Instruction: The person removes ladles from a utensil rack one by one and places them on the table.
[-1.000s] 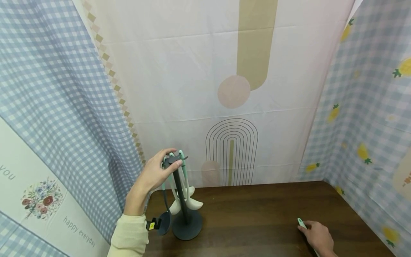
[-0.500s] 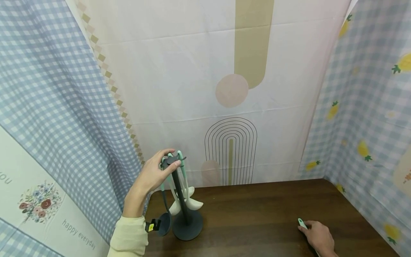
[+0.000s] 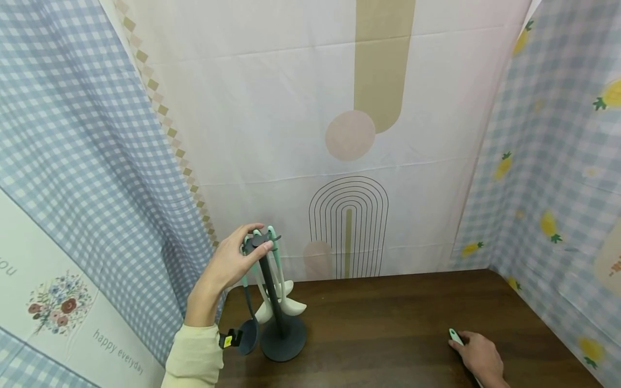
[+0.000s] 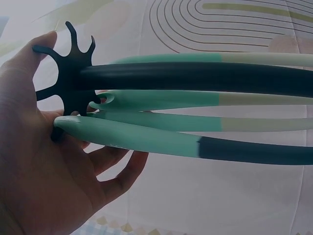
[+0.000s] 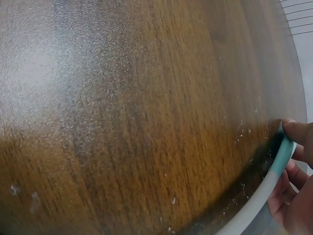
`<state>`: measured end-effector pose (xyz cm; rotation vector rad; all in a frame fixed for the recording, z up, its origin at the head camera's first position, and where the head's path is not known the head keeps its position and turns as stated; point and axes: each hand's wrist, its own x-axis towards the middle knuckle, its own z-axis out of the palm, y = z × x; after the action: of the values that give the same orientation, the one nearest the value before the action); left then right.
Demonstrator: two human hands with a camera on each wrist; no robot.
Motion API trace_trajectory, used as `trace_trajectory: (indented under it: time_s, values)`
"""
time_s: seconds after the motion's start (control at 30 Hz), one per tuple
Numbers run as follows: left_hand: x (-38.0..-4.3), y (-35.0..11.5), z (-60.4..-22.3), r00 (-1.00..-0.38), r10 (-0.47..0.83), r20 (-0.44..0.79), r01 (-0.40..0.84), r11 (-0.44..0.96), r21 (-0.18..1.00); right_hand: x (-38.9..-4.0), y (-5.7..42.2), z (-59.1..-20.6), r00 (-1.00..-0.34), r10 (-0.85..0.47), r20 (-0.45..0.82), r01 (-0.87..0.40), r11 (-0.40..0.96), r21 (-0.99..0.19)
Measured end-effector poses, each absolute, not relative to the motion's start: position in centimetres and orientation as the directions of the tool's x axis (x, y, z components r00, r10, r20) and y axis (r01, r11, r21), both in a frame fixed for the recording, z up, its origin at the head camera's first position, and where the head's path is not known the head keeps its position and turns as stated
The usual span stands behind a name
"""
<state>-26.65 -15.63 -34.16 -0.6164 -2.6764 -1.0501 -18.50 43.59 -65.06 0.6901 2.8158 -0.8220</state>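
Observation:
At the left, a dark utensil stand stands upright on the table. My left hand grips its hooked top, thumb on the near side and fingers reaching over to the far side. A dark ladle with a green handle end hangs from it, along with several cream utensils. In the left wrist view, the green handle of the dark one hangs close by my palm, and some hooks are bare. My right hand pinches the green end of a cream-handled utensil low over the table; its head is out of view.
The brown wooden table has a back edge against a pale patterned cloth. Checked curtains hang on both sides. Small light specks lie on the tabletop in the right wrist view.
The head view shifts slightly. Both hands keep their holds, and the stand and its hanging utensils stay in place.

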Motion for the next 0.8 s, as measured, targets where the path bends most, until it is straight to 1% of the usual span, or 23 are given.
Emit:
trace_trajectory:
  time_s: [0.8]
  values:
    - [-26.61, -15.58, -34.05, -0.891, 0.308, 0.334, 0.453, 0.659, 0.601, -18.7, 43.3, -64.54, -0.938, 0.297, -0.178, 0.345, 0.844, -0.41]
